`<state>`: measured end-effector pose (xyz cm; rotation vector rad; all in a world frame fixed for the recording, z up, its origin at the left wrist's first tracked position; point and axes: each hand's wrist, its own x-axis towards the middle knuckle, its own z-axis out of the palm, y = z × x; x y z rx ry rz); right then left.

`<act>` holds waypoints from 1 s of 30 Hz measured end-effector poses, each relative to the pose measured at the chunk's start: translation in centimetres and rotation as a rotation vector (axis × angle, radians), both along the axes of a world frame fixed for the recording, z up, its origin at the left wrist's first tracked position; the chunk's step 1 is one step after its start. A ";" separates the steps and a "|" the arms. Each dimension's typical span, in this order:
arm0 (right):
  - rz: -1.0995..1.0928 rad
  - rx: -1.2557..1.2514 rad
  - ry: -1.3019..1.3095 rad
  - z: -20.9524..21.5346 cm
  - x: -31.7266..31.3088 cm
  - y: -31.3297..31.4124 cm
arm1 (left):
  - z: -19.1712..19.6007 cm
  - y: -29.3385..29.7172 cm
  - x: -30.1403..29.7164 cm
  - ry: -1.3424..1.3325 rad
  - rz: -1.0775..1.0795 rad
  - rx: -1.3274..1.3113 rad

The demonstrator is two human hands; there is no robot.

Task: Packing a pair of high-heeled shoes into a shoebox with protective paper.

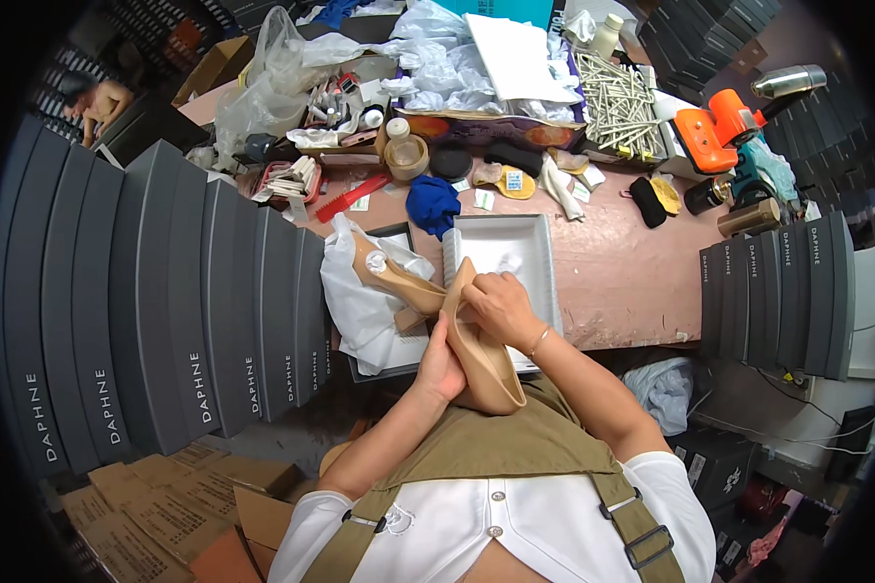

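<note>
My left hand (pixel 439 367) grips a beige high-heeled pump (pixel 491 374) from its left side, with the pointed toe away from me. My right hand (pixel 501 306) is closed, its fingertips drawn together against the shoe's side near the toe; whatever they pinch is hidden. The matching pump (pixel 408 285) lies just left of it in an open shoebox (pixel 391 371), on white tissue paper (pixel 355 316), with a white wad in its opening. Beneath and beyond my right hand lies a white-lined box lid (pixel 542 257).
Grey shoeboxes (pixel 165 301) stand in a tall row at left, with more (pixel 778 291) at right. Across the table's back are a blue cloth (pixel 434 205), a red brush (pixel 352 197), a crate of crumpled paper (pixel 491 131), a box of pale sticks (pixel 617 107) and an orange tool (pixel 715 131).
</note>
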<state>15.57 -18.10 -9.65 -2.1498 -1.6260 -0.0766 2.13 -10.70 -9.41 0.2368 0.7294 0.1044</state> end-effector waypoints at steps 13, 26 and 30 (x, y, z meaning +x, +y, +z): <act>0.139 -0.128 -0.033 1.4 -0.7 -0.8 | 0.1 0.5 -0.1 0.012 -0.018 0.020; 0.049 -0.073 0.107 0.0 -2.0 -1.8 | -0.4 -0.3 -1.2 -0.050 -0.056 0.032; 0.180 -0.126 0.016 -0.9 -0.3 -1.6 | 0.2 0.3 -1.1 -0.068 -0.099 0.018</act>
